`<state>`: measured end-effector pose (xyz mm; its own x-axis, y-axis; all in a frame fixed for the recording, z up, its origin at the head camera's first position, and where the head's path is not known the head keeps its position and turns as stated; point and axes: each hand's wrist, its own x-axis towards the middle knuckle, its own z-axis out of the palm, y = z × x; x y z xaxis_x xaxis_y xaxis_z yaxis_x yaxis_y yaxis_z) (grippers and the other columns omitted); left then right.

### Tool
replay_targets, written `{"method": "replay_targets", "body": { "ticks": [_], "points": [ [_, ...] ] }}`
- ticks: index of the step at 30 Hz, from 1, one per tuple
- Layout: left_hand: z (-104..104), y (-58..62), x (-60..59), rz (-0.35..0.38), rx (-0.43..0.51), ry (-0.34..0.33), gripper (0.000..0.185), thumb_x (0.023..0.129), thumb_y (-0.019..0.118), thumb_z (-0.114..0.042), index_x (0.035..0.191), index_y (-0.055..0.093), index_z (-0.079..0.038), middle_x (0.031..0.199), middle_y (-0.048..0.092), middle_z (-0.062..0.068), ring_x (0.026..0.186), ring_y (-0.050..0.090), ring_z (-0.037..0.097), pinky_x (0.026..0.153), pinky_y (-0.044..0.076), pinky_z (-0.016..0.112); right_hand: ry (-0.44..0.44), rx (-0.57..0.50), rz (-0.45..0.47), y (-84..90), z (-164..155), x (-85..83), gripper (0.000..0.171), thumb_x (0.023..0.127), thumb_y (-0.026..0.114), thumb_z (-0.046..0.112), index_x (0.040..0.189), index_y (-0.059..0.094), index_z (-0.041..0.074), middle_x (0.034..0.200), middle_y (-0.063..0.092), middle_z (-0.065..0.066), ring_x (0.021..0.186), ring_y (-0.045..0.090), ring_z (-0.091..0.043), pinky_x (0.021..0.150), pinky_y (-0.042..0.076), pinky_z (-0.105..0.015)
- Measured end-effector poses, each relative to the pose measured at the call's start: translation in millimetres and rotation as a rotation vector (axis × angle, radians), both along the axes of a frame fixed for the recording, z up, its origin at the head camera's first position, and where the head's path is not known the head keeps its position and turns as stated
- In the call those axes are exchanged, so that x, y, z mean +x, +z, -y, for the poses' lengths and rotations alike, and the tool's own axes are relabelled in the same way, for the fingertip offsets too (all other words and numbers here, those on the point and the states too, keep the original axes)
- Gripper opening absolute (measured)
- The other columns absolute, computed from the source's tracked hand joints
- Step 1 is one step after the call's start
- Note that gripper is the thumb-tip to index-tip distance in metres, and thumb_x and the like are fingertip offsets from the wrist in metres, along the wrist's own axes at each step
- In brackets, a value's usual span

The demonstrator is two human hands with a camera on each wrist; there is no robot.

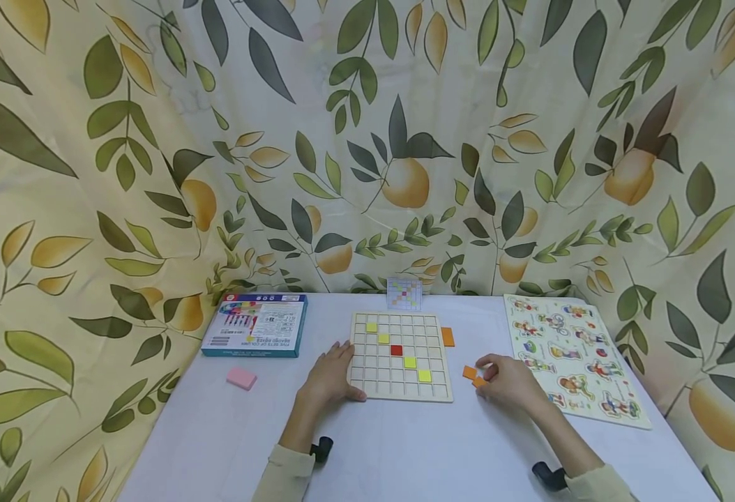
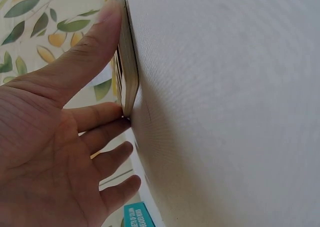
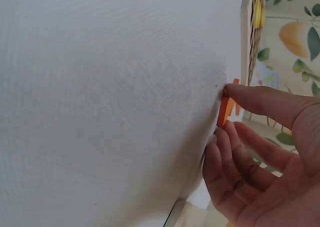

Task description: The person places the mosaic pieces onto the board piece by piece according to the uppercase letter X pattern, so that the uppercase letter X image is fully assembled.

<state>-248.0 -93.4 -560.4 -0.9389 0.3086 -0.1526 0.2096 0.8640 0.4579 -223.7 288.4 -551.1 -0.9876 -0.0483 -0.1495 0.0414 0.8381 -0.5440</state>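
1. Left hand (image 1: 330,376): fingers straight, resting against the left edge of the grid board (image 1: 402,355), mid-tabletop (image 1: 367,446).
2. Right hand (image 1: 510,382): fingers pinching an orange tile (image 1: 479,382) just right of the board; a second orange tile (image 1: 469,372) beside it.
3. Third orange tile (image 1: 447,337): by the board's right edge.

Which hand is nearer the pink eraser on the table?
Left. The left hand rests against the grid board's left edge, right of the pink eraser; the right hand is beyond the board.
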Motion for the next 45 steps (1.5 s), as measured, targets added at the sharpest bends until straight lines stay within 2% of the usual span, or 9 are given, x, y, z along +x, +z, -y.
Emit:
{"method": "replay_targets", "body": {
  "ticks": [6,15,22,27,38,45],
  "points": [
    [1,-0.1,-1.1,0.002,-0.003,0.000,0.111,0.070,0.097,-0.039,0.158,0.041,-0.002,0.167,0.035,0.014,0.158,0.024,0.034,0.127,0.024,0.055,0.006,-0.004,-0.061,-2.3,-2,-1.1,0.050,0.075,0.088,0.010,0.121,0.071,0.003,0.085,0.067,-0.001,0.074,0.058,-0.017,0.066,0.047,-0.032],
    [1,-1.3,-1.9,0.002,0.004,-0.004,0.111,0.069,0.098,-0.039,0.157,0.042,-0.001,0.167,0.037,0.015,0.158,0.025,0.035,0.127,0.025,0.056,0.010,-0.049,-0.111,-0.1,-3,-11.4,0.052,0.077,0.086,0.008,0.126,0.069,0.004,0.092,0.072,-0.002,0.082,0.067,-0.018,0.068,0.055,-0.032],
    [1,-1.5,-2.4,0.006,0.003,0.000,0.112,0.069,0.098,-0.039,0.158,0.042,-0.002,0.167,0.035,0.014,0.158,0.024,0.034,0.127,0.024,0.055,0.049,-0.118,-0.180,-4.5,5,-34.8,0.050,0.080,0.087,0.009,0.127,0.069,0.004,0.095,0.073,-0.002,0.083,0.069,-0.015,0.069,0.056,-0.028],
    [1,-3.8,-3.1,0.006,0.002,0.000,0.112,0.069,0.098,-0.041,0.158,0.042,-0.003,0.167,0.035,0.014,0.158,0.024,0.034,0.127,0.024,0.055,0.075,-0.158,-0.193,-4.7,18,-51.7,0.051,0.081,0.086,0.010,0.128,0.068,0.002,0.097,0.073,-0.004,0.085,0.068,-0.018,0.069,0.057,-0.027],
    [3,-8.5,-2.5,-0.012,0.006,-0.003,0.112,0.067,0.098,-0.041,0.158,0.043,-0.003,0.167,0.036,0.013,0.158,0.025,0.034,0.127,0.025,0.056,0.130,-0.168,-0.226,-0.7,52,-85.8,0.047,0.086,0.082,0.008,0.130,0.067,0.002,0.102,0.073,-0.006,0.091,0.069,-0.020,0.079,0.058,-0.036],
    [2,-6.3,-3.1,0.001,0.011,0.002,0.114,0.067,0.098,-0.042,0.158,0.041,-0.002,0.167,0.036,0.013,0.158,0.024,0.033,0.128,0.024,0.054,0.132,-0.185,-0.193,-5.8,66,-102.6,0.047,0.085,0.080,0.003,0.131,0.068,0.002,0.105,0.073,-0.008,0.093,0.068,-0.020,0.084,0.059,-0.039]
  ]
}}
